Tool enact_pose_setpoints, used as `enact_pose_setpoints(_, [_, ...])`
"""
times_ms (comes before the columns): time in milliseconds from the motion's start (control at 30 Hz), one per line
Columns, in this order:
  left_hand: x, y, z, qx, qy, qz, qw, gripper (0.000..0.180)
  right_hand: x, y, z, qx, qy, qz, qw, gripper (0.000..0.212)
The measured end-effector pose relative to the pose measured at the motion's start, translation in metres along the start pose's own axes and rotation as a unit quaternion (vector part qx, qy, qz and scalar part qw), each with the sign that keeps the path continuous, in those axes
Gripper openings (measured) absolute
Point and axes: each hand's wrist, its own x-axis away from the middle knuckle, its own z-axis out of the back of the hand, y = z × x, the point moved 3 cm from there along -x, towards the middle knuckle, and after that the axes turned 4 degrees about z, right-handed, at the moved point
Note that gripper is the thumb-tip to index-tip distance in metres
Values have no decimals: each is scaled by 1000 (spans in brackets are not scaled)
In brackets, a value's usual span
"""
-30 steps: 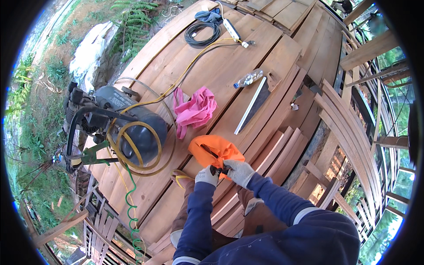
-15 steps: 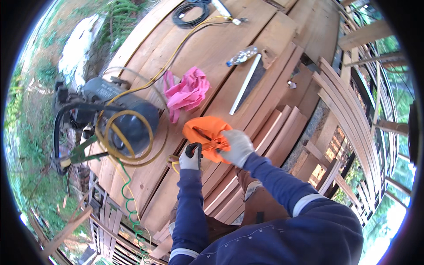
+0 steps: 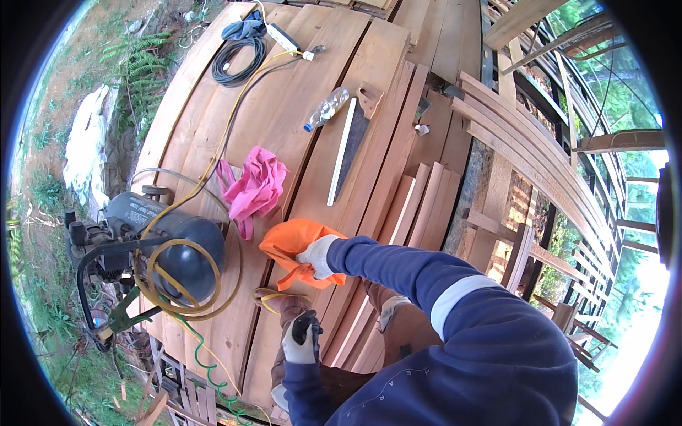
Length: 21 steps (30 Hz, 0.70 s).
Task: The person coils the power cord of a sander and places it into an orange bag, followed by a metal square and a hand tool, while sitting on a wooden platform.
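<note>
A crumpled orange cloth [image 3: 288, 243] hangs over the planks just ahead of my feet. My right hand [image 3: 317, 258], in a white work glove, grips its right side, with the fingers partly buried in the folds. Lower down, near my leg, my left hand [image 3: 302, 339] is gloved too and apart from the cloth. Its fingers are curled, and black shows around them. Whether that black is the glove's coating or a small held thing I cannot make out. A crumpled pink cloth [image 3: 257, 182] lies beyond the orange one.
An air compressor [image 3: 163, 215] with a looped yellow hose [image 3: 148, 268] stands at the left. On the planks lie a handsaw [image 3: 356, 142], a clear plastic bottle [image 3: 329, 108], a coiled dark cable [image 3: 240, 69] and a power strip [image 3: 282, 37]. Stacked boards [image 3: 433, 206] run along the right.
My left hand has let go of the orange cloth and drawn back toward my body. My right hand still holds the cloth. The view has shifted, moving the scene leftward.
</note>
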Motion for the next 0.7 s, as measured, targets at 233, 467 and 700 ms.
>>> enact_pose_setpoints(233, [-38,-22,-20,40,-56,72,995,24,-9,-36,54,76,-198,-33,977,53])
enact_pose_setpoints(467, [-60,-75,-16,46,-11,78,996,17,16,-39,42,98,-216,-62,969,51])
enact_pose_setpoints(700, [-15,-86,47,-107,123,-34,986,24,70,-44,46,110,-189,-102,971,49])
